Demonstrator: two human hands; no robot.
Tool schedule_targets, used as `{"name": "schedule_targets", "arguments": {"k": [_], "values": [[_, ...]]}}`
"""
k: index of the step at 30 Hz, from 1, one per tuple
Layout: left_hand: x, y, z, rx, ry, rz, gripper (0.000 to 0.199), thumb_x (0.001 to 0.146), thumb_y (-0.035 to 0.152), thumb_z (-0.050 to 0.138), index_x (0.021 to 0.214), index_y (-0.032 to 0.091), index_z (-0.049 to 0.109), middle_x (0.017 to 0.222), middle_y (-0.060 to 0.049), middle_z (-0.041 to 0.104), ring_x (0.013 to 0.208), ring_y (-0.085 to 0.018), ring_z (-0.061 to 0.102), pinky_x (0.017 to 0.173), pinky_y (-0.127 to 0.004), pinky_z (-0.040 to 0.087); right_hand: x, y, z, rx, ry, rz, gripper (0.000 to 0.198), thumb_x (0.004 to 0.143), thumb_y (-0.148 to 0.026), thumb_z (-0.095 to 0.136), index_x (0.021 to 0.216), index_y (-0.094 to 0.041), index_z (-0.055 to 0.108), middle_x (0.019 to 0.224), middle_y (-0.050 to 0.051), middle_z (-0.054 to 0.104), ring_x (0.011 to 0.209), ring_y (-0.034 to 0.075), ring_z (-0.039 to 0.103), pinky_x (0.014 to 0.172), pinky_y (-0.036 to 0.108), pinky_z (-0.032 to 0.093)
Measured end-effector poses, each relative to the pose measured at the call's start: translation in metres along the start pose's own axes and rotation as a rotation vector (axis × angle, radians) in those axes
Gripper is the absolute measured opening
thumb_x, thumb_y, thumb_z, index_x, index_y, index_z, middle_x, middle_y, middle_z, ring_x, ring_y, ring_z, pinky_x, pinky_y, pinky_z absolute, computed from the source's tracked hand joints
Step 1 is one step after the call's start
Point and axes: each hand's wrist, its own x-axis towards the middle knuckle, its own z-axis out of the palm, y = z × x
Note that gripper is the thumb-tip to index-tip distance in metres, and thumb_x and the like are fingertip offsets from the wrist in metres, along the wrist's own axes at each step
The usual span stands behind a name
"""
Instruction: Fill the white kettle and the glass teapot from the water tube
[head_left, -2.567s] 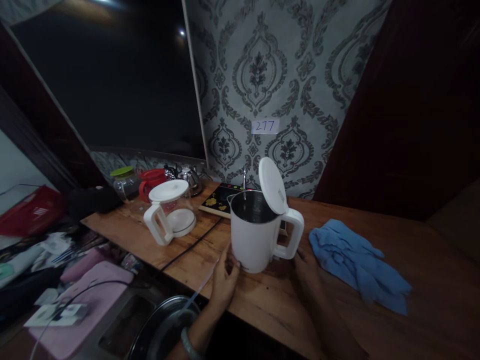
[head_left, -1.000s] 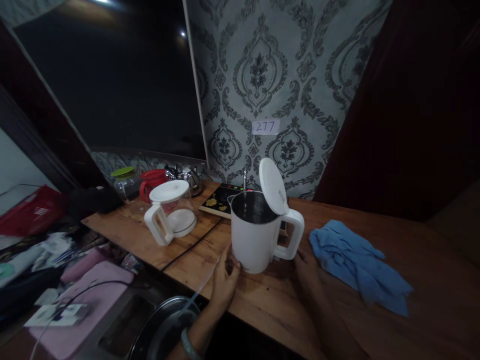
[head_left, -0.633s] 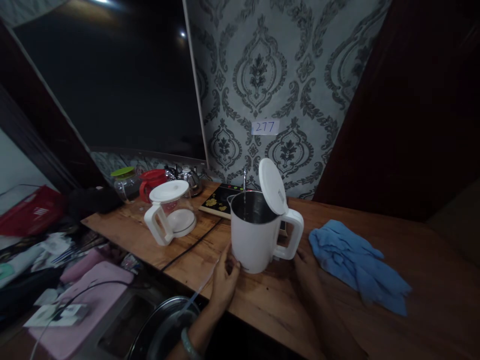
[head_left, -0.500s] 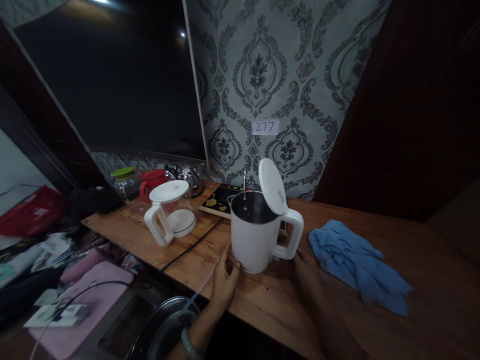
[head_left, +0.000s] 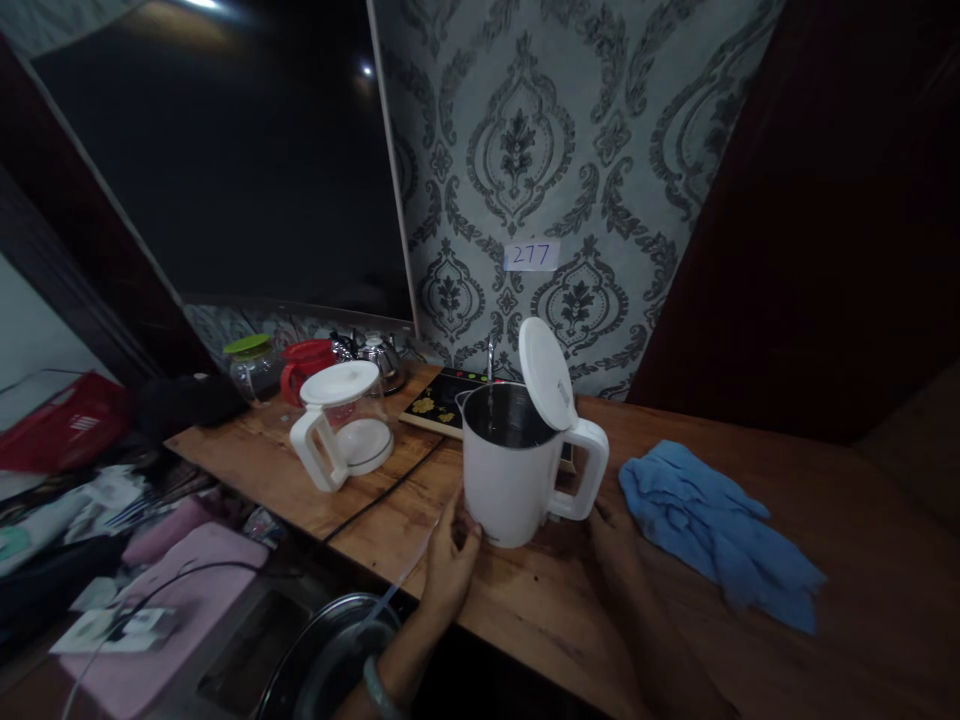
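A white electric kettle point(head_left: 504, 495) stands upright on the wooden table, its lid point(head_left: 546, 372) tilted up and its handle point(head_left: 592, 465) to the right. From behind, a thin stream of water point(head_left: 491, 368) falls into its dark inside. My left hand point(head_left: 452, 555) is curled against the kettle's lower left side, thumb at the front and fingers partly hidden behind. Low by the handle's foot is my right hand point(head_left: 613, 530); it is in shadow, with its fingers mostly hidden. A clear tube point(head_left: 401, 580) runs from near my left hand down into a metal pot point(head_left: 356, 610).
A glass jug point(head_left: 360, 445) with a white lid stands left of the kettle. Behind are a red-lidded jug point(head_left: 307, 358), a green-lidded jug point(head_left: 251, 368) and a metal teapot point(head_left: 384, 362). An induction cooker point(head_left: 427, 405) lies behind the kettle, a blue cloth point(head_left: 712, 525) to the right.
Both hands and the kettle keep their places. Water still falls into the kettle; the stream's shape inside the opening differs slightly.
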Motion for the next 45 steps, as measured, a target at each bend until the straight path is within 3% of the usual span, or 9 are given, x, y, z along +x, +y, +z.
{"name": "schedule_targets", "arguments": {"k": [21,25,32,45], "values": [[-0.001,0.004,-0.001,0.01,-0.019,-0.003,0.07,0.081,0.047,0.067,0.142,0.015,0.055,0.09,-0.003,0.065,0.084,-0.02,0.061,0.083,-0.033,0.049,-0.001,0.003,0.0,0.047,-0.02,0.014,0.043,0.061,-0.057,0.077,0.077,-0.017,0.078,0.081,0.009,0.077,0.082,0.031,0.072,0.07,0.038,0.057],[-0.001,0.003,-0.001,0.007,-0.012,0.004,0.069,0.081,0.047,0.067,0.142,0.015,0.055,0.091,-0.004,0.065,0.086,-0.021,0.061,0.086,-0.035,0.049,-0.001,0.003,0.0,0.033,-0.011,-0.001,0.041,0.061,-0.057,0.077,0.075,-0.018,0.078,0.08,0.009,0.077,0.08,0.031,0.072,0.071,0.038,0.057],[0.0,0.001,-0.001,-0.004,0.001,0.006,0.07,0.079,0.051,0.07,0.14,0.017,0.057,0.087,-0.004,0.066,0.08,-0.02,0.061,0.078,-0.033,0.05,-0.002,-0.003,0.001,0.023,0.005,0.028,0.044,0.057,-0.059,0.077,0.072,-0.018,0.077,0.077,0.01,0.076,0.074,0.029,0.07,0.066,0.037,0.056],[0.0,-0.002,-0.001,0.0,0.002,-0.002,0.07,0.08,0.047,0.069,0.141,0.015,0.056,0.094,-0.006,0.069,0.088,-0.021,0.063,0.086,-0.035,0.051,-0.002,-0.001,0.001,0.013,-0.015,-0.009,0.039,0.062,-0.056,0.076,0.073,-0.018,0.078,0.079,0.009,0.077,0.083,0.032,0.072,0.073,0.04,0.057]]}}
